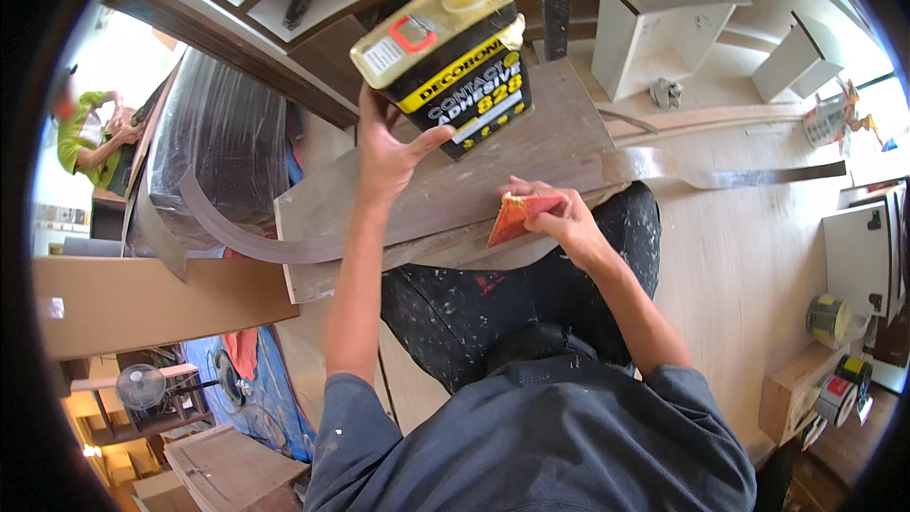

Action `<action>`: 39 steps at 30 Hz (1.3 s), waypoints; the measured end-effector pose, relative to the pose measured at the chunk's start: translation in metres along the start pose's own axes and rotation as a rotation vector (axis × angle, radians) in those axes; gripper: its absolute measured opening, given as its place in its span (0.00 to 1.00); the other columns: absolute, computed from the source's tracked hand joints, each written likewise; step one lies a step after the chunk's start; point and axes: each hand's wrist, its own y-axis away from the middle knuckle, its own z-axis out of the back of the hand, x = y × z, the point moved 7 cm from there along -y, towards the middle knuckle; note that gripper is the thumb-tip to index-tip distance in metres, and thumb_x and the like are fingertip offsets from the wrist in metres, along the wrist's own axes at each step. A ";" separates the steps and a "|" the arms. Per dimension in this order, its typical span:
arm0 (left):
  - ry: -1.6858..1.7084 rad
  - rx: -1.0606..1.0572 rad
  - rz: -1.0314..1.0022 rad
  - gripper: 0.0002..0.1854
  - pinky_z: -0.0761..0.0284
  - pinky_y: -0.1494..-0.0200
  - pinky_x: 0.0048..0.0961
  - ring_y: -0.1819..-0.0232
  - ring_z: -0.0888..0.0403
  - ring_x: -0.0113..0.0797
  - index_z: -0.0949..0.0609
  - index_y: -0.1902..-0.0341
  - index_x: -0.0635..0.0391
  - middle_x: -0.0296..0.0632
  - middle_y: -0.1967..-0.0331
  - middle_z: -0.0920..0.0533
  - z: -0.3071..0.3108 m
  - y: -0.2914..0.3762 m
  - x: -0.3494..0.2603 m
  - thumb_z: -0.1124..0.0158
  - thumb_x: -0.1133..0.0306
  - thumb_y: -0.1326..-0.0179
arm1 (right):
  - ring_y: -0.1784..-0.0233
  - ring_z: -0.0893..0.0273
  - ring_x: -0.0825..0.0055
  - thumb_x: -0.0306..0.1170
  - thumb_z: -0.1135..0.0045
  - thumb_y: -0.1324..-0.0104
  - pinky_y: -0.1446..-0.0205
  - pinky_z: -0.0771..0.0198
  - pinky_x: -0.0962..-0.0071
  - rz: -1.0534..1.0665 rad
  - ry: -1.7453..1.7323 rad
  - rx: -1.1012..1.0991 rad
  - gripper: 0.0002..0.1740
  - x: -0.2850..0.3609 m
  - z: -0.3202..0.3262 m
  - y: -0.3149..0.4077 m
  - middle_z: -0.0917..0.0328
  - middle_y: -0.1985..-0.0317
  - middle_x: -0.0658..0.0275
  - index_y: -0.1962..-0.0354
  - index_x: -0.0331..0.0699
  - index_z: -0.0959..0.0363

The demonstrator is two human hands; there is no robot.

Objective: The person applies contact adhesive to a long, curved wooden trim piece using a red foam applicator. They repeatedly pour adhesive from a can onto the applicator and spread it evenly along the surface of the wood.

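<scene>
My left hand [387, 149] grips a black and yellow metal can of Decobond contact adhesive [476, 85] by its left side, thumb across the front. The can is tilted above a wooden board [547, 99]; its yellow spout is crusted with dried glue. Between the fingers of my right hand [569, 224] is a flat red-orange spreader [508, 224] with glue residue along its top edge. Under that hand, a long grey-brown laminate strip [426, 227] lies along the board. Both strip ends curl past the board's sides. The fingers behind the can are partly hidden.
White open boxes [657, 35] stand at the upper right. A plastic-wrapped stack [213, 135] is at left, with a cardboard panel [170, 302] below it. Beyond works a person in a lime shirt [92, 135]. Tape rolls [832, 398] sit at lower right; a fan [142, 387] stands lower left.
</scene>
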 end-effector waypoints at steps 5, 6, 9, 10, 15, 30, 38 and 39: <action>0.067 -0.014 0.102 0.48 0.18 0.34 0.38 0.39 0.16 0.38 0.31 0.29 0.61 0.47 0.38 0.18 -0.005 -0.018 -0.002 0.08 0.70 0.51 | 0.16 0.36 0.57 0.20 0.41 0.43 0.16 0.44 0.62 -0.026 0.029 0.009 0.23 -0.007 0.001 0.000 0.15 0.37 0.55 0.48 0.26 0.14; 0.036 0.004 0.078 0.47 0.18 0.34 0.38 0.39 0.16 0.38 0.30 0.30 0.61 0.47 0.39 0.18 -0.002 -0.020 -0.005 0.09 0.71 0.50 | 0.16 0.35 0.58 0.20 0.41 0.42 0.16 0.43 0.63 -0.021 0.022 0.004 0.23 -0.008 0.003 0.000 0.15 0.37 0.54 0.48 0.26 0.14; -0.020 0.049 0.031 0.46 0.18 0.35 0.37 0.39 0.16 0.37 0.30 0.30 0.61 0.46 0.40 0.18 0.010 -0.018 -0.023 0.10 0.73 0.50 | 0.18 0.32 0.59 0.19 0.42 0.42 0.19 0.39 0.65 -0.014 0.010 -0.001 0.23 -0.012 0.006 0.000 0.15 0.37 0.54 0.48 0.26 0.14; -0.044 0.058 0.037 0.46 0.18 0.35 0.36 0.39 0.17 0.37 0.30 0.30 0.61 0.46 0.40 0.18 0.016 -0.015 -0.031 0.10 0.73 0.50 | 0.19 0.32 0.60 0.19 0.42 0.41 0.20 0.37 0.65 -0.008 0.016 -0.003 0.23 -0.013 0.007 0.001 0.15 0.37 0.54 0.48 0.26 0.14; -0.176 0.053 -0.082 0.48 0.25 0.32 0.32 0.36 0.20 0.35 0.30 0.28 0.62 0.43 0.41 0.20 0.055 -0.004 -0.078 0.12 0.69 0.51 | 0.22 0.29 0.62 0.19 0.44 0.40 0.23 0.33 0.67 -0.045 -0.121 -0.029 0.21 -0.019 0.011 0.001 0.14 0.38 0.55 0.49 0.25 0.13; 0.050 -0.007 0.086 0.46 0.25 0.33 0.30 0.40 0.17 0.32 0.27 0.27 0.60 0.40 0.42 0.16 0.102 0.044 -0.058 0.12 0.64 0.49 | 0.36 0.16 0.62 0.23 0.49 0.37 0.27 0.25 0.60 -0.015 -0.280 -0.045 0.26 0.004 0.012 -0.003 0.19 0.34 0.48 0.44 0.21 0.18; -0.032 0.103 0.050 0.51 0.26 0.27 0.35 0.35 0.19 0.35 0.30 0.24 0.62 0.45 0.37 0.18 0.088 0.037 -0.082 0.11 0.68 0.51 | 0.35 0.18 0.63 0.24 0.43 0.31 0.28 0.25 0.59 0.023 -0.377 -0.040 0.21 0.022 0.024 0.000 0.16 0.37 0.52 0.42 0.27 0.21; -0.053 0.129 0.030 0.51 0.26 0.26 0.36 0.34 0.20 0.36 0.30 0.24 0.63 0.45 0.36 0.18 0.085 0.036 -0.085 0.11 0.68 0.51 | 0.34 0.18 0.65 0.24 0.42 0.30 0.27 0.26 0.60 0.047 -0.408 -0.071 0.20 0.028 0.029 0.002 0.16 0.38 0.54 0.41 0.28 0.22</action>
